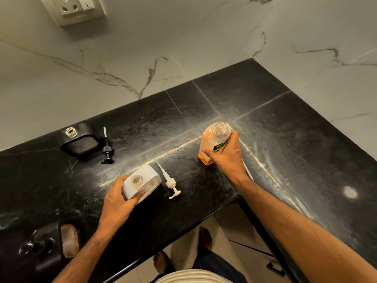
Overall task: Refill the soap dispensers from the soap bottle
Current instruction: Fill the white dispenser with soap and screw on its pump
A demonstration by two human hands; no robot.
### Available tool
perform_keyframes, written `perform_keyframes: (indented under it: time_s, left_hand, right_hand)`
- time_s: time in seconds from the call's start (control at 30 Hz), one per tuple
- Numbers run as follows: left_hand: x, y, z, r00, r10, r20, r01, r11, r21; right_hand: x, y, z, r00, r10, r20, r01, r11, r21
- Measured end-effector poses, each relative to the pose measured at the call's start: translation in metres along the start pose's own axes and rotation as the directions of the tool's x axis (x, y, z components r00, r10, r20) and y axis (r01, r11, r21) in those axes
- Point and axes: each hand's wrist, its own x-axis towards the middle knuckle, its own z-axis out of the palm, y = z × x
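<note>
Counter (255,94): black stone slabs, glossy, pale seams, L-shaped corner, marble-look walls behind.
White dispenser (142,183): matte white, rounded-rectangular, clear threaded neck open on top, mesh-textured tray in its near half. Stands near counter front edge.
Left hand (118,203): clasps white dispenser from near-left side, thumb curled on its front wall, fingers round the far-left side.
White pump (170,183): plastic, long dip tube, lies flat just right of white dispenser, apart from it.
Soap bottle (214,139): clear plastic, orange liquid, uncapped wide mouth, green-black label partly covered by the hand. Upright on counter, right of centre.
Right hand (226,154): wrapped round bottle's near-right side, thumb across the lower front, fingers at the shoulder.
Black dispenser (80,140): dark, rounded, glass neck open, tray with greyish pad. Far left, well apart from both hands.
Black pump (107,149): lies just right of black dispenser.
Third dispenser (51,248): bottom left, dark, brownish sponge in tray; pump top blurred, hard to make out.
Wall socket (79,9): white, cut off by top edge.
Hidden: bottle base behind right hand.
</note>
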Motion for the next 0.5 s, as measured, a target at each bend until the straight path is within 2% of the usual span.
perform_keyframes:
  time_s: [0.27,0.4,0.5]
  left_hand:
    - [0.000,0.018,-0.006,0.999,0.024,-0.039,-0.025,1.000,-0.019]
    - [0.002,0.030,-0.014,0.997,0.047,-0.057,-0.049,0.998,-0.032]
    - [0.004,0.038,-0.019,0.996,0.060,-0.069,-0.063,0.997,-0.043]
  right_hand:
    - [0.006,-0.019,0.003,0.994,-0.103,0.045,0.104,0.994,-0.021]
    - [0.012,-0.046,0.013,0.959,-0.250,0.131,0.260,0.963,-0.066]
    - [0.016,-0.066,0.023,0.902,-0.390,0.185,0.413,0.904,-0.112]
